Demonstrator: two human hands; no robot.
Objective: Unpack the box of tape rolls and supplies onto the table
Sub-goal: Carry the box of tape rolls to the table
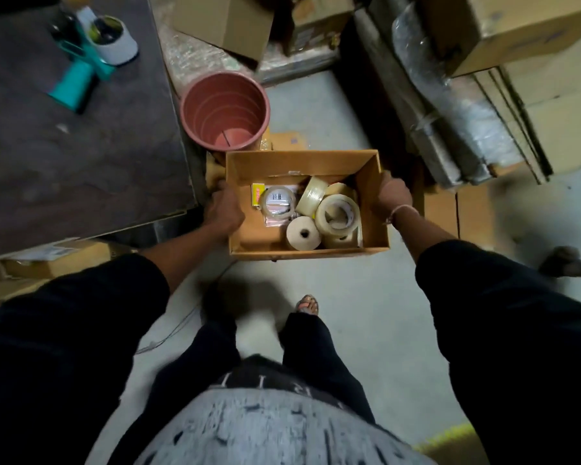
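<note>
I grip the box by both side walls, left hand and right hand clamped outside, keeping the rolls level; it hangs over the floor, beside the surface.

One open cardboard box is held between two hands, the left hand and the right hand. Inside it lie four clear tape rolls that can be made out: one flat in a wrapper, one tilted on edge, one large roll lying on another; a fifth may sit behind, partly hidden. There is one brown paper roll and one small yellow packet. Beside the box stands one reddish plastic bucket. On the one dark table lies one teal tape dispenser. At least three other cardboard boxes sit around the floor; blur prevents an exact count.
</note>
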